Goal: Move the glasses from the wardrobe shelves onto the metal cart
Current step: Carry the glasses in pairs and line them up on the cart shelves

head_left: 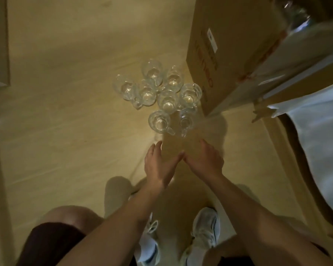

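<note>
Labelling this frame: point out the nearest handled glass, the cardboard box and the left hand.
Nearest handled glass (pixel 159 121): head view, its open mouth.
Cardboard box (pixel 235 54): head view, its side.
Left hand (pixel 159 166): head view, its back.

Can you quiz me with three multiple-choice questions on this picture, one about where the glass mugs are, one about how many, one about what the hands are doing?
1. Where does the cluster of glass mugs stand?
A. on the light wooden floor beside the cardboard box
B. inside the cardboard box
C. on a chair

2. How many mugs are in the cluster?
A. three
B. eight
C. fifteen

3. What are the left hand and right hand doing?
A. each gripping a mug
B. both empty, fingers extended toward the mugs
C. holding the box

Answers: 1 A, the mugs sit on floor left of the box. 2 B, eight rims can be counted. 3 B, neither hand touches any mug.
</note>
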Available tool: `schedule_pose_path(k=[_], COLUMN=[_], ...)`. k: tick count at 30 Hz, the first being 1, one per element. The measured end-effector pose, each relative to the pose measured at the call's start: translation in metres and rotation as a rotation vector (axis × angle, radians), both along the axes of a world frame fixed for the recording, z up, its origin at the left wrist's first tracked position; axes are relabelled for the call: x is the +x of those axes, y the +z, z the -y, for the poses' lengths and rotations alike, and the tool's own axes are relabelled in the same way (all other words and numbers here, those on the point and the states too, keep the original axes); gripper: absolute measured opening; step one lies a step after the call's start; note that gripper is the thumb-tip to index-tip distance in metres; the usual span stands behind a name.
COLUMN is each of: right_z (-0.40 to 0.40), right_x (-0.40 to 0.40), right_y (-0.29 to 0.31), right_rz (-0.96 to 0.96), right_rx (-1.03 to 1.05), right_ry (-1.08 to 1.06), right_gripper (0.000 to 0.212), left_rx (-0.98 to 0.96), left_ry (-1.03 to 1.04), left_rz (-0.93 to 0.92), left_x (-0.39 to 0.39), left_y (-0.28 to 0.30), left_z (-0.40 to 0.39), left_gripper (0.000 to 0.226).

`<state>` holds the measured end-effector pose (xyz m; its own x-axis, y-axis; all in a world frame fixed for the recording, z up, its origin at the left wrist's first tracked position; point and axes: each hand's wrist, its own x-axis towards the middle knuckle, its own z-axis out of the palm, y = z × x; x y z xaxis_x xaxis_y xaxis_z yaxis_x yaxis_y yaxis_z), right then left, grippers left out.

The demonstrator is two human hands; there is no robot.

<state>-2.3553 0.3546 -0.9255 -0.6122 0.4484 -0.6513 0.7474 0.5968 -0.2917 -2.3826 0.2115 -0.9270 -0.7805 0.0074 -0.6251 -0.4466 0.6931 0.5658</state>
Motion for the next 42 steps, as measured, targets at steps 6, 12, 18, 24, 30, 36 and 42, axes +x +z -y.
schedule_pose_path(k=[6, 12, 18, 24, 30, 36, 42], right_z=[-0.007, -0.004, -0.005, -0.018, -0.02, -0.02, -0.015], right_x=[-0.038, -0.061, -0.064, -0.064, -0.061, -0.039, -0.036], right_y=[-0.116, -0.198, -0.203, -0.197, -0.184, -0.116, 0.044], right_rz=[-0.103, -0.214, -0.215, -0.216, -0.215, -0.066, -0.02], right_rx=[-0.361, -0.671, -0.662, -0.677, -0.786, -0.734, -0.714], right_ry=[-0.463, -0.681, -0.789, -0.939, -1.025, -1.01, -0.917], right_gripper=[0.095, 0.043, 0.014, 0.019, 0.02, 0.031, 0.037], left_rx=[0.257, 0.533, 0.664, 0.77, 0.583, 0.572, 0.528], left_ry=[0.371, 0.853, 0.964, 1.085, 1.051, 0.931, 0.884], left_rz=[0.116, 0.35, 0.342, 0.455, 0.396, 0.497, 0.578], left_x=[-0.03, -0.054, -0.069, -0.092, -0.092, -0.09, -0.089], left_y=[-0.116, -0.175, -0.176, -0.151, -0.149, -0.087, 0.063], left_z=[-0.037, -0.061, -0.075, -0.092, -0.08, -0.037, -0.009], left_gripper=[0.064, 0.031, 0.03, 0.019, 0.011, 0.018, 0.023])
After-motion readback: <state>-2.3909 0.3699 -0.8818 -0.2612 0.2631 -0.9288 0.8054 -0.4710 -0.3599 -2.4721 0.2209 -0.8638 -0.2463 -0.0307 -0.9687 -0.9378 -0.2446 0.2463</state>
